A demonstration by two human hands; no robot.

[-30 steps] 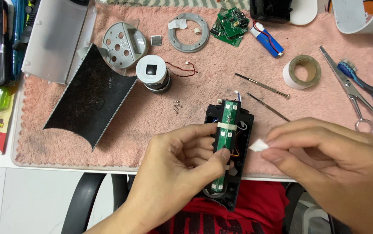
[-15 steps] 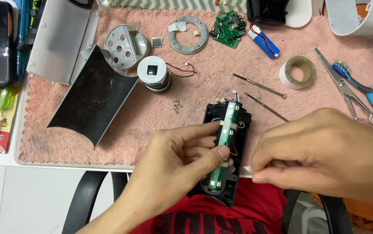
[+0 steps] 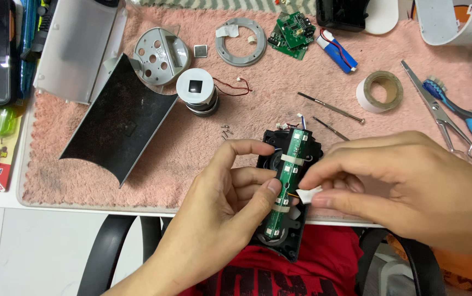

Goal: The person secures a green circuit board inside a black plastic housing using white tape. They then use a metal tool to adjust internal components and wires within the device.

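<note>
Left hand [image 3: 230, 203] grips black housing [image 3: 288, 241], steadying green strip board [image 3: 286, 181]; two tape bands on; right hand [image 3: 406, 186] pinches third white tape piece [image 3: 308, 194], not yet stuck

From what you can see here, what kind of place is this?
Probably a home repair desk for small electronics. A pink mat holds loose circuit boards, precision screwdrivers, a tape roll and tiny screws.
</note>
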